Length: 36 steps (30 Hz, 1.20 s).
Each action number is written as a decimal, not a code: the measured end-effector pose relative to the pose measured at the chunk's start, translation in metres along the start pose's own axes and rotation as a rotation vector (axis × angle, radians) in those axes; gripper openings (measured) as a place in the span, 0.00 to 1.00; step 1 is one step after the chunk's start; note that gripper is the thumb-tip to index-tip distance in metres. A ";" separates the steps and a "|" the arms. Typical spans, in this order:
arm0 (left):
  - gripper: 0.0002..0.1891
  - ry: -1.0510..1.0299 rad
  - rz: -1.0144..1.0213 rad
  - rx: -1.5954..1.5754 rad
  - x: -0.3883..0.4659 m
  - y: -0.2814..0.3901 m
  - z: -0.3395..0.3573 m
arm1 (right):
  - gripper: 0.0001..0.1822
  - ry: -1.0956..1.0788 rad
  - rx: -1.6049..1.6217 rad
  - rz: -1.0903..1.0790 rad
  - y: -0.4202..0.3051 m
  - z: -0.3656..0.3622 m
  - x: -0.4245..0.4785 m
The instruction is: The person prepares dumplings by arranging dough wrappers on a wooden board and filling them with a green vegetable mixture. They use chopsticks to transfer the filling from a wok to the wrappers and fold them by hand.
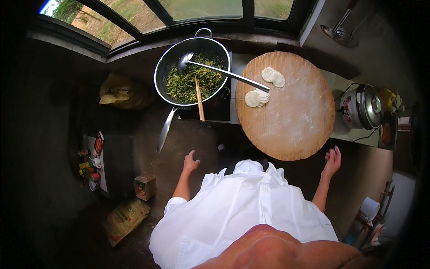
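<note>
My left hand (191,162) hangs empty at my side, below the steel handle (165,130) of a wok (157,80). My right hand (332,160) is also empty, its fingers loosely bent, near the front right edge of a round wooden board (289,134). Chopped greens with yellow bits (178,85) fill the wok's bottom. A steel ladle (231,74) rests across the rim, its handle end over the board, and a pair of wooden chopsticks (200,101) leans out at the front. Two small groups of round dough wrappers (252,99) lie on the floured board.
A flowered pot with a steel lid (369,107) stands right of the board, with a cord beside it. Windows (201,10) run behind the counter. Utensils (337,28) hang on the right wall. At left are a yellow bag (117,90), a cardboard box (149,186) and a sack (126,220).
</note>
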<state>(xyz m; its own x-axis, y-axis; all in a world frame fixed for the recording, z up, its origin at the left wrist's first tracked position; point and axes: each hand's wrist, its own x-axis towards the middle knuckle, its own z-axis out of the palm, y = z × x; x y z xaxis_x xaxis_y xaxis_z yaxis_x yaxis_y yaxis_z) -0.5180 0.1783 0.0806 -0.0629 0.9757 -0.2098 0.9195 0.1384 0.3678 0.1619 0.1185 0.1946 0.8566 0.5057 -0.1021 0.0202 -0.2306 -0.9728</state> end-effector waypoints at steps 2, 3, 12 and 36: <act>0.21 -0.291 -0.281 -0.222 0.012 -0.013 -0.039 | 0.14 -0.177 -0.052 -0.029 -0.018 0.045 -0.021; 0.19 -0.434 -0.431 -0.322 0.018 -0.023 -0.055 | 0.14 -0.285 -0.049 -0.041 -0.013 0.074 -0.033; 0.13 -0.141 -0.200 -0.610 0.048 -0.071 -0.058 | 0.13 -1.117 -0.247 -0.092 -0.077 0.261 -0.201; 0.24 -0.698 0.030 -0.136 0.161 0.145 0.397 | 0.13 -0.404 -0.240 0.623 0.216 -0.108 -0.233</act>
<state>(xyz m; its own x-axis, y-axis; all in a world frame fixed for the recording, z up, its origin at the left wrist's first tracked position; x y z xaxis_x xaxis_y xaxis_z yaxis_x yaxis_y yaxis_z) -0.2405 0.2885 -0.2597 0.2665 0.6489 -0.7126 0.8576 0.1778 0.4826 0.0223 -0.1385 0.0305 0.4932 0.4771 -0.7274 -0.2527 -0.7215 -0.6447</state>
